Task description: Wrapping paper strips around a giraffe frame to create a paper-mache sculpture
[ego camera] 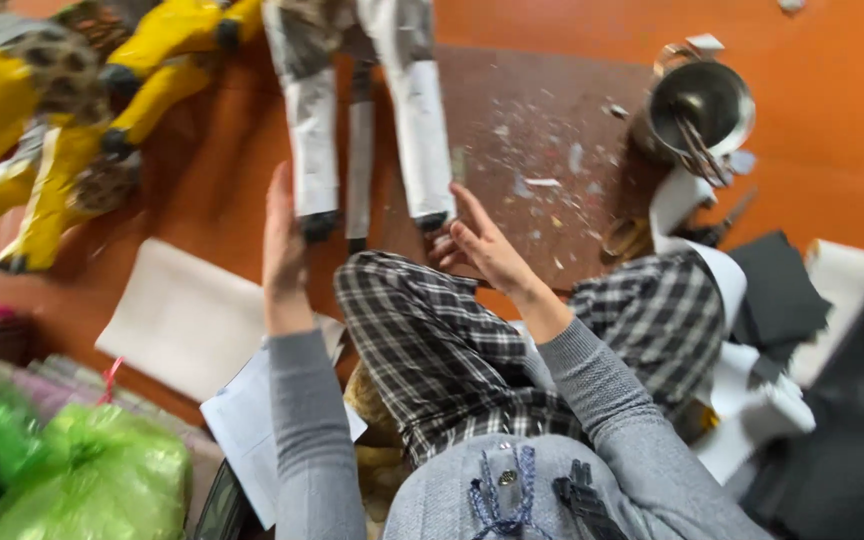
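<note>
Grey knit sleeves, ribbed at the cuffs, cover both forearms to the wrist. Left hand [284,240] and right hand [482,248] bare: no gloves, rings or watch visible. Grey top of the same knit at the chest, with a blue-and-white braided cord [500,490] hanging down the front and a small dark clip-like piece [582,495] beside it. Trousers [432,340] in black-and-white plaid check, loose cut. Picture is motion-blurred; finer detail unreadable.
</note>
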